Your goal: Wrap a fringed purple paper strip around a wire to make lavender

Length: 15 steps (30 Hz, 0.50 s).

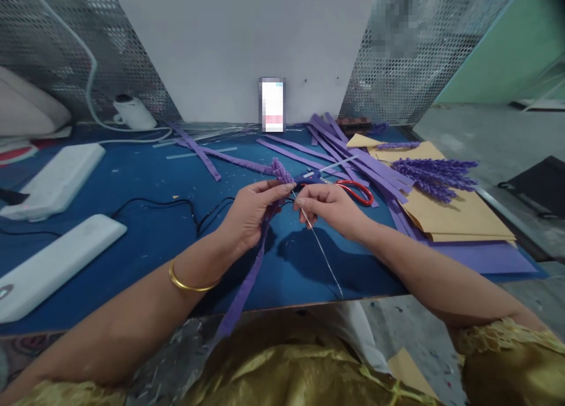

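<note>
A ruffled purple flower piece [281, 170] is pinched between the thumb and fingers of my left hand [252, 212]. From that hand a long purple strip [247, 279] hangs down past the table's front edge. Close on the right, my right hand [326, 207] has its fingers pressed together on a thin pale wire [324, 254], which runs from the flower piece down toward the front edge. Behind my hands lie red-handled scissors [359, 192] and a dark blue tool [308, 177], partly hidden.
Purple strips [353, 159] and finished purple sprigs [435, 173] on yellow paper [459, 218] lie at the right. White power strips [66, 265] and a black cable [154, 201] lie left. A phone [272, 105] leans on the back panel, and a white cup [135, 113] is at the back left.
</note>
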Available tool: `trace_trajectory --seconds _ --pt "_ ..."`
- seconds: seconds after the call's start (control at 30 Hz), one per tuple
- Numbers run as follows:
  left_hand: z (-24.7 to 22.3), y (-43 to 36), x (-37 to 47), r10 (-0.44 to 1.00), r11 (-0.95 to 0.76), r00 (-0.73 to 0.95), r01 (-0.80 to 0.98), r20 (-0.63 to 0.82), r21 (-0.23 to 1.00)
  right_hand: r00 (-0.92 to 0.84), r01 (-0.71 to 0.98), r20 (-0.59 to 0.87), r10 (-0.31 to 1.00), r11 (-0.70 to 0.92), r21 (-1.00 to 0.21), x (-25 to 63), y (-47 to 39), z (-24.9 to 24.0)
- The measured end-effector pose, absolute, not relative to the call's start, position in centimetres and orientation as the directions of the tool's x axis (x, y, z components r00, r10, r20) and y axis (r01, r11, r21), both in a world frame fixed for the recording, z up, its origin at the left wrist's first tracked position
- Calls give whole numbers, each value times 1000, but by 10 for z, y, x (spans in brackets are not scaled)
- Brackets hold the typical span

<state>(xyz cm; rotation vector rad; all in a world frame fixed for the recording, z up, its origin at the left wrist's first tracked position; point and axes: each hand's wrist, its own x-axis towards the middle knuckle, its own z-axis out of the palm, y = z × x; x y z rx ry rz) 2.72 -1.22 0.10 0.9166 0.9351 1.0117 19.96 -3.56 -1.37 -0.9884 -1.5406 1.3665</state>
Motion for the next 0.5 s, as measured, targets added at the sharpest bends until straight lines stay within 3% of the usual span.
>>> trace_trajectory --seconds 0.5 --pt "-3 -10 25 942 259 274 -235 -192 937 -340 -21 127 932 127 -992 200 -34 -19"
